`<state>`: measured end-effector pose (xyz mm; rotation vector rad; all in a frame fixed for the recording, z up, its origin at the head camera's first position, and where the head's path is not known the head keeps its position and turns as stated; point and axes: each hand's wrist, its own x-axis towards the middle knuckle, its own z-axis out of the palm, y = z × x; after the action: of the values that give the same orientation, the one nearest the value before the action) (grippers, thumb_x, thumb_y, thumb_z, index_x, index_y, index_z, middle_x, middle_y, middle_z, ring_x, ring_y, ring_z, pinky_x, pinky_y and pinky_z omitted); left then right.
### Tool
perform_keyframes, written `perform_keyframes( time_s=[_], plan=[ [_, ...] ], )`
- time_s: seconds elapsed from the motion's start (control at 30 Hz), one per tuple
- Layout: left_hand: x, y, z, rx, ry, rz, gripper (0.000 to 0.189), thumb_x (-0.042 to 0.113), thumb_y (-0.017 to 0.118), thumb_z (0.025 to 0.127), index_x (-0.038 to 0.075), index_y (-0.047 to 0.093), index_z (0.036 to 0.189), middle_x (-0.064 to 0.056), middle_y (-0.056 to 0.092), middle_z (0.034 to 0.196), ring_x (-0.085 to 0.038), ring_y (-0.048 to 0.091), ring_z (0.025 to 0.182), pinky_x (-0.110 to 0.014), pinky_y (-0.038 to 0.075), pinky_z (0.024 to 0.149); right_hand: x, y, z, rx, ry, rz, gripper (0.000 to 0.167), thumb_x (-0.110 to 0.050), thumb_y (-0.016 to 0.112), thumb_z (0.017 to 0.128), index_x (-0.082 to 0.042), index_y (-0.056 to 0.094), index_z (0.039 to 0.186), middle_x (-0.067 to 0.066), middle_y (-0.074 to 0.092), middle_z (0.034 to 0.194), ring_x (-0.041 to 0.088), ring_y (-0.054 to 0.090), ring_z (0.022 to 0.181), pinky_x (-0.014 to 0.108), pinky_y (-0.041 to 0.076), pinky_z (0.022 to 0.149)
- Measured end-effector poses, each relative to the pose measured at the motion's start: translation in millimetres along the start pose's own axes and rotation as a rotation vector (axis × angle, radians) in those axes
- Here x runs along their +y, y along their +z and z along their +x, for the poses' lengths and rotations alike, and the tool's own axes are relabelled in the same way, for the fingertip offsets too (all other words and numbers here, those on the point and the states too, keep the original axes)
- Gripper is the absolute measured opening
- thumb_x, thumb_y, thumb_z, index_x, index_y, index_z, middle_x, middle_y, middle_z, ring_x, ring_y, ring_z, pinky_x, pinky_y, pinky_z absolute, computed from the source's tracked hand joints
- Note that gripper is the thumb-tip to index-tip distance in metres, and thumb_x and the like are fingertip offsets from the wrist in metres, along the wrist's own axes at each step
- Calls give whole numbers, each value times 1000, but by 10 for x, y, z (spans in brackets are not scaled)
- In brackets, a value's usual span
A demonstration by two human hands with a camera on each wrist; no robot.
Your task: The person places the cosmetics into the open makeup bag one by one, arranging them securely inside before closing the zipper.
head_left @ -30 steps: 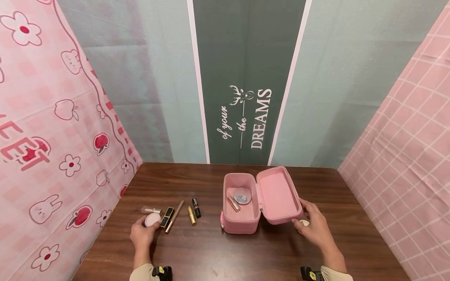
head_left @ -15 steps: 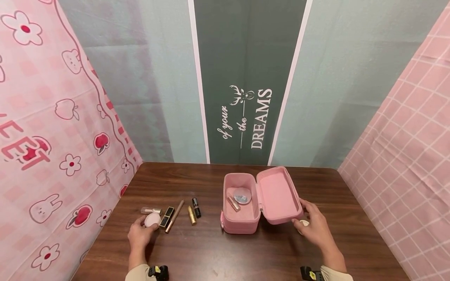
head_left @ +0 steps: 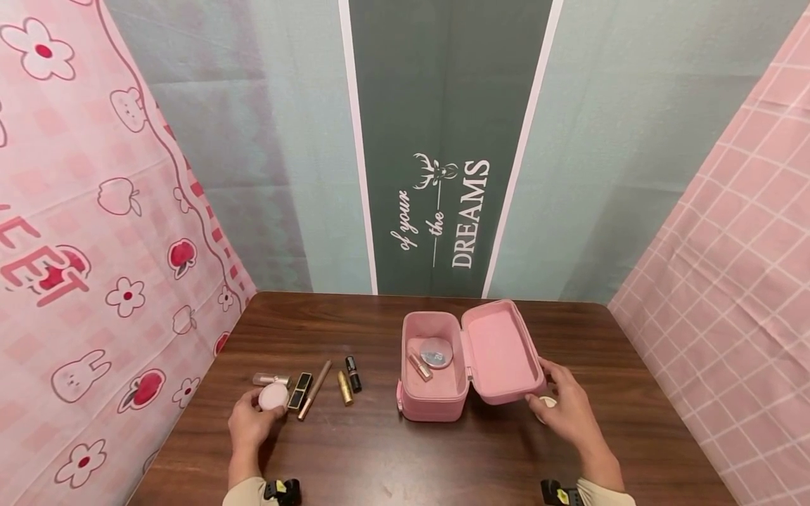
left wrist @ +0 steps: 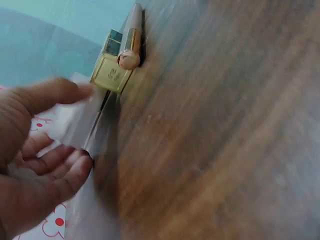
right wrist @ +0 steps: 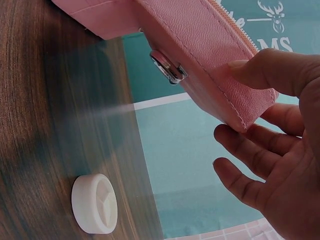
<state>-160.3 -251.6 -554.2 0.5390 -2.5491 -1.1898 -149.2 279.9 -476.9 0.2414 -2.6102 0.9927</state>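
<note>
At the left of the head view, my left hand (head_left: 249, 422) pinches a round pale pink compact (head_left: 273, 397) by its edge, just above the table. In the left wrist view the compact is blurred between thumb and fingers. Beside it lie a clear-and-gold tube (head_left: 271, 380), a black-and-gold lipstick (head_left: 300, 391) and a slim rose-gold pencil (head_left: 314, 391). My right hand (head_left: 566, 404) holds the corner of the lid (head_left: 503, 351) of a pink cosmetic case (head_left: 433, 409), which stands open. Inside are a round silver-and-pink compact (head_left: 436, 353) and a small tube (head_left: 420, 365).
A gold lipstick (head_left: 344, 388) and a black tube (head_left: 354, 374) lie between the left hand and the case. Below the lid, a round white dish-like piece (right wrist: 95, 204) sits on the wooden table (head_left: 380, 464). Printed curtains hang around the table's back and sides.
My left hand has drawn slightly left and toward me with the pale pink compact. The right hand, the lid and the case have stayed in place.
</note>
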Motion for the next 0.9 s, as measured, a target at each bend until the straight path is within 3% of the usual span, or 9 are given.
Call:
perform_keyframes(
  time_s=[0.17, 0.33, 0.47, 0.6, 0.73, 0.9],
  plan=[
    [0, 40, -37, 69, 3, -85, 58, 10, 80, 65, -6, 54, 114, -22, 59, 97, -32, 56, 86, -35, 39, 74, -11, 6, 4, -3, 10, -3, 67, 1, 77, 69, 8, 45, 127, 24, 50, 115, 39, 54, 98, 54, 46, 77],
    [-10, 79, -43, 160, 53, -122, 58, 10, 83, 61, -3, 56, 110, -16, 56, 94, -25, 55, 81, -14, 35, 66, -8, 18, 5, 1, 6, -7, 67, 1, 78, 68, 7, 46, 127, 24, 51, 115, 39, 54, 98, 54, 47, 76],
    [-14, 85, -38, 184, 71, -131, 57, 10, 83, 60, -3, 56, 109, -15, 55, 93, -22, 52, 78, -11, 34, 64, 1, 29, 7, 6, -2, -8, 67, 2, 78, 67, 8, 46, 126, 24, 51, 114, 39, 55, 97, 54, 47, 76],
    [-5, 80, -50, 168, 61, -150, 58, 7, 82, 61, -5, 55, 110, -16, 55, 93, -22, 52, 78, -10, 35, 64, 1, 22, -1, 8, -11, -9, 67, 2, 78, 67, 8, 46, 126, 23, 52, 112, 38, 55, 96, 53, 47, 75],
    [57, 64, -68, 109, 36, -175, 58, 4, 81, 62, -8, 53, 111, -19, 55, 96, -26, 56, 81, -8, 38, 62, -11, -14, -13, 11, -13, -14, 67, 2, 78, 67, 8, 47, 125, 23, 52, 113, 37, 55, 96, 53, 47, 75],
    [125, 8, -89, 68, 16, -136, 59, 5, 81, 62, -8, 52, 111, -21, 55, 98, -28, 58, 84, -14, 42, 63, -40, -32, 8, -6, -4, -11, 67, 1, 77, 69, 8, 46, 127, 24, 50, 116, 39, 54, 98, 54, 46, 77]
  ],
)
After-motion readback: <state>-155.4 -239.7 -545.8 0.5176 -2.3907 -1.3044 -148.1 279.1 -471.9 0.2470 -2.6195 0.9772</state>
